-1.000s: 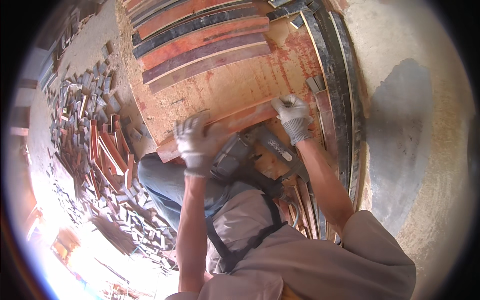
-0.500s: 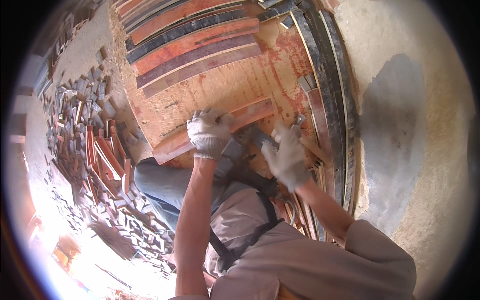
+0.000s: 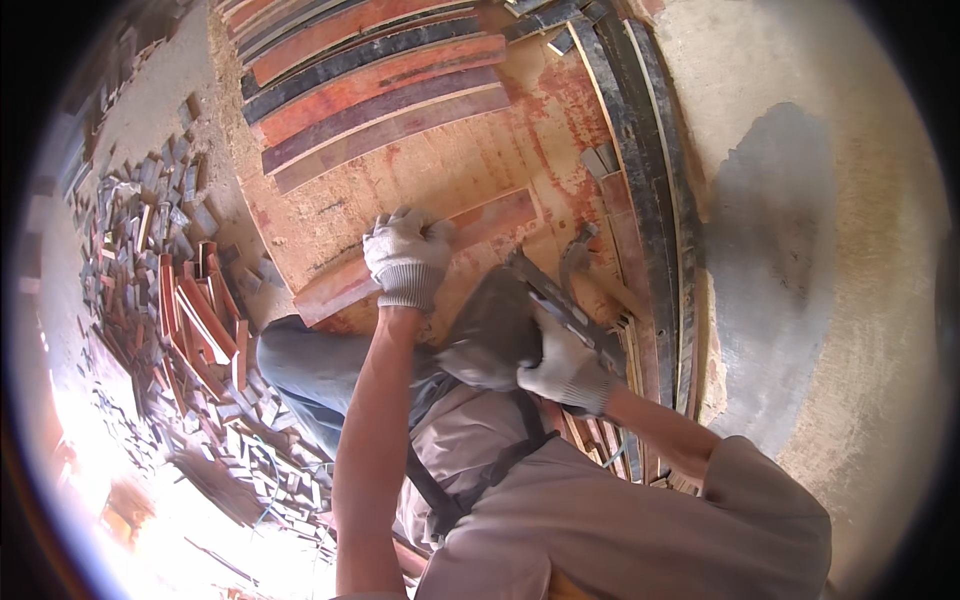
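My left hand [image 3: 408, 255], in a white knitted glove, is closed over a reddish wooden strip [image 3: 490, 220] that lies slantwise on the board. Its fingers are curled, and the strip runs out on both sides of it. My right hand [image 3: 565, 365], gloved too, grips a dark nail gun [image 3: 490, 335] with a long, narrow magazine. The tool is slightly blurred and hangs over my lap, close to the board's near edge. A hammer [image 3: 577, 250] lies on the board just beyond the nail gun.
Several red, black and brown strips [image 3: 380, 85] lie side by side across the far part of the wooden board [image 3: 330, 215]. Long dark strips [image 3: 650, 200] line its right side. Many small wood offcuts [image 3: 180, 200] cover the floor at the left. A grey patch [image 3: 775, 260] marks the floor at the right.
My right hand has left the hammer, moved nearer to me and taken hold of the nail gun, which is now lifted and turned. The left hand stays on the strip.
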The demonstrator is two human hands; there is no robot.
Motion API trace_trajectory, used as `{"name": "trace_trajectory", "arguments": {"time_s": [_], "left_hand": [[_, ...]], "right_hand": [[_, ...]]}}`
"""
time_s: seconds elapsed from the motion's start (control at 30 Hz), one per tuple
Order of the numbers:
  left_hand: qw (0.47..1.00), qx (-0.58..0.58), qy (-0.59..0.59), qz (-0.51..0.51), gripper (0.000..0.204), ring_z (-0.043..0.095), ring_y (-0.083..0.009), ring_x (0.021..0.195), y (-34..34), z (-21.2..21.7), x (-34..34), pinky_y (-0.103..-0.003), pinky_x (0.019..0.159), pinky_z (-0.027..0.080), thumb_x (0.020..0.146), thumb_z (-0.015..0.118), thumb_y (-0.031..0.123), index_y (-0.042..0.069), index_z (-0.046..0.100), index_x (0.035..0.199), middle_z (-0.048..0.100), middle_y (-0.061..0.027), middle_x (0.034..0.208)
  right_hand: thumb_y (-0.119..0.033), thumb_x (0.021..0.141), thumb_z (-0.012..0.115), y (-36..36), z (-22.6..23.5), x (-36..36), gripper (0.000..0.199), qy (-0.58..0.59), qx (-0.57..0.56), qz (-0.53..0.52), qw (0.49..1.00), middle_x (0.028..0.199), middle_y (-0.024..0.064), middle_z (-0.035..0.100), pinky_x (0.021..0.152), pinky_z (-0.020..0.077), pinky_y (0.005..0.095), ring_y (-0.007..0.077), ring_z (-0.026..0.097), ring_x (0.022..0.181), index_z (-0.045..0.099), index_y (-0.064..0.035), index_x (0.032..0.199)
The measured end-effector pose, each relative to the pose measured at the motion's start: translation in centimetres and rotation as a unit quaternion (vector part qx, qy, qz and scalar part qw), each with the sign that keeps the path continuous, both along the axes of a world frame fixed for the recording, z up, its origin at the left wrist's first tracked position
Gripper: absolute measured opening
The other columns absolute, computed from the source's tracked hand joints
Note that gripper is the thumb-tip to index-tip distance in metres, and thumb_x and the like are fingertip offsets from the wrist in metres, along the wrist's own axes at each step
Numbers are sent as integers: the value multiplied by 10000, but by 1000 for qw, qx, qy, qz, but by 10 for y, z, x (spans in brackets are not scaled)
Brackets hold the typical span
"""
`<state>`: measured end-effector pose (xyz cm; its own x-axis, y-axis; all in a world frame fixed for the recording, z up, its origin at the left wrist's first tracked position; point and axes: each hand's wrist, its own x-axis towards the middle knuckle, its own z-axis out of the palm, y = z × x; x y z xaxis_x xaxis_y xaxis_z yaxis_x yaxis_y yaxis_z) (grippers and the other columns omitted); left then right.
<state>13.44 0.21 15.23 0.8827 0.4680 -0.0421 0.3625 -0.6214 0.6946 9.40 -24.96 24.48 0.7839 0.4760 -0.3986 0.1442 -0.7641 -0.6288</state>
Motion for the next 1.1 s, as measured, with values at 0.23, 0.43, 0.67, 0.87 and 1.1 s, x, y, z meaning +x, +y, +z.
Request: {"name": "trace_trajectory", "arguments": {"time_s": [0.23, 0.43, 0.67, 0.87, 1.1], "left_hand": [[1000, 0, -20, 11, 105, 689, -324, 806, -1, -9, -1, -453, 770, 553, 807, 741, 232, 131, 758, 782, 723, -85, 804], [1000, 4, -25, 9, 112, 681, -322, 783, 0, -9, 1, -456, 751, 549, 800, 737, 226, 129, 730, 746, 720, -77, 796], [1000, -9, -16, 14, 106, 680, -326, 793, -1, -8, 0, -460, 747, 537, 800, 727, 225, 136, 723, 743, 714, -75, 791], [998, 1, -53, 15, 103, 644, -365, 725, -2, -7, 1, -471, 716, 527, 754, 711, 200, 112, 730, 704, 695, -117, 764], [998, -1, -63, 21, 103, 635, -362, 720, -1, -9, 0, -480, 706, 511, 752, 710, 196, 115, 717, 688, 683, -113, 749]], "right_hand": [[-221, 977, 658, -42, 85, 72, 283, 300, -1, -147, 942, 681, 55, 642, 646, 501, 308, 143, 629, 654, 655, -49, 753], [-218, 961, 603, -23, 85, 110, 293, 286, 12, -205, 936, 627, 27, 595, 698, 473, 312, 127, 573, 625, 602, -69, 709], [-211, 971, 594, -22, 67, 125, 297, 290, -4, -171, 941, 605, 34, 616, 708, 489, 281, 121, 596, 613, 617, -66, 712], [-144, 943, 597, -15, 69, 129, 190, 303, -3, -190, 934, 614, 35, 594, 660, 497, 279, 121, 586, 587, 636, -49, 784], [-106, 928, 605, -8, 76, 123, 123, 272, 23, -147, 951, 615, 21, 603, 631, 496, 274, 113, 586, 573, 658, -49, 833]]}}
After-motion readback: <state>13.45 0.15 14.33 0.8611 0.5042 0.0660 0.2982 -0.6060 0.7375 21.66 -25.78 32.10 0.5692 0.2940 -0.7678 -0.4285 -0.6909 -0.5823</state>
